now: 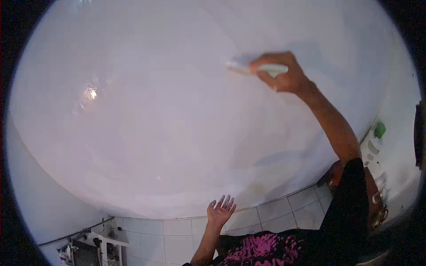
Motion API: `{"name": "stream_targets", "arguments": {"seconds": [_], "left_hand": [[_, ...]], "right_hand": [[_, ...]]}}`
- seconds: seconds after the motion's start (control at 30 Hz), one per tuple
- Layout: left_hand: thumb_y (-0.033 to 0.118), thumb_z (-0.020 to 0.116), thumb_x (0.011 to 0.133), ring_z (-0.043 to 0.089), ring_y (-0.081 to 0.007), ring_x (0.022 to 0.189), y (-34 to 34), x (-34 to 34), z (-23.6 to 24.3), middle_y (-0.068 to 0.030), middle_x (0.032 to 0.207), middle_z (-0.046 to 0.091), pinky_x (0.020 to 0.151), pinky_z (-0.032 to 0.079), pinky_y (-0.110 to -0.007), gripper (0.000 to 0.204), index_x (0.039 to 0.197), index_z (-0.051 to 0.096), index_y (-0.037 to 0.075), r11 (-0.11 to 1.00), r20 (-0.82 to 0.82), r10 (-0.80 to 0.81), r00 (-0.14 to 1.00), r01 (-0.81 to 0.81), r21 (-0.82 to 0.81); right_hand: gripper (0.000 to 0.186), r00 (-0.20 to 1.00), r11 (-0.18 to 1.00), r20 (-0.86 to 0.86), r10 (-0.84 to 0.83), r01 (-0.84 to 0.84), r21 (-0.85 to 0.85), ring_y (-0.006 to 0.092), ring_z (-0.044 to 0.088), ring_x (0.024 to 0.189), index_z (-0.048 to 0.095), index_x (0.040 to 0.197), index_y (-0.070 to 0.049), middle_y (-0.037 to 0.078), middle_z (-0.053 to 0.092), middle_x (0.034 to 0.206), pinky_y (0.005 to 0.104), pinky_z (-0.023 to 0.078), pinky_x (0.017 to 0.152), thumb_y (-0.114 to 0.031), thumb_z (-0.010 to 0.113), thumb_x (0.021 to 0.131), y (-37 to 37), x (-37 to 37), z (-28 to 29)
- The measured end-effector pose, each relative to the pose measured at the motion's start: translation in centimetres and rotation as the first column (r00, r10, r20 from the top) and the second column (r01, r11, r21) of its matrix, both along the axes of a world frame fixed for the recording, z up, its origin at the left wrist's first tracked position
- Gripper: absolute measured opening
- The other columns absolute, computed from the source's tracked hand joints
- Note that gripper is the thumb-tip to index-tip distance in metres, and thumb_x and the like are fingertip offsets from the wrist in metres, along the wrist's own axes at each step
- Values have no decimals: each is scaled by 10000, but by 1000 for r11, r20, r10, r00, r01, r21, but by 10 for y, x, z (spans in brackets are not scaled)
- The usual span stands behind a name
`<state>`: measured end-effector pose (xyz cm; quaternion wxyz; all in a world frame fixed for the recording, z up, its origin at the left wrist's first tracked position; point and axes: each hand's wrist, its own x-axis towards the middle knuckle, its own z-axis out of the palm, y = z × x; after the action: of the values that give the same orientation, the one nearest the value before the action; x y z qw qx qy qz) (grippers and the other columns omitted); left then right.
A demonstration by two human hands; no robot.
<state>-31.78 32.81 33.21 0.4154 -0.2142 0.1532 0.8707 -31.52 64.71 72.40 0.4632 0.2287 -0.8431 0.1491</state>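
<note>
A broad white wall point(155, 111) fills most of the view, with a shiny patch of reflection at its left. My right hand point(284, 73) is raised against it, closed on a pale-handled brush point(270, 68) whose blurred tip points left onto the white surface. Whether the bristles touch the wall I cannot tell exactly. My left hand point(220, 209) is low at the bottom middle, palm up with its fingers spread and holding nothing, its fingertips whitish.
White tiles point(177, 228) run below the wall. At lower left stands a white frame point(111, 239) with dark items and a bar point(75, 236) by the side wall. At right are a green object point(380, 129), a white fixture point(370, 150) and reddish-brown shapes partly behind my arm.
</note>
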Motion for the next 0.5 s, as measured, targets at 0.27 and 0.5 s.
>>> {"name": "stream_targets", "arguments": {"seconds": [0.27,0.5], "left_hand": [[333,297,940,347,-304,1302,7,3,-2,-132,1408,355,1060,278,-499,504,1365,339,65,1000,-44,30,999,-30,9],[331,359,920,371,-320,1288,-2,7,-4,-138,1363,415,1047,296,-517,493,1334,377,65,998,-64,-12,998,16,55]], "right_hand": [[135,997,997,-12,76,-76,34,164,659,785,675,915,-38,95,688,873,282,519,709,-10,679,783,20,10,19],[167,880,951,-474,42,110,289,233,649,813,674,920,-22,130,681,874,318,504,768,-85,664,766,-5,39,142]]}}
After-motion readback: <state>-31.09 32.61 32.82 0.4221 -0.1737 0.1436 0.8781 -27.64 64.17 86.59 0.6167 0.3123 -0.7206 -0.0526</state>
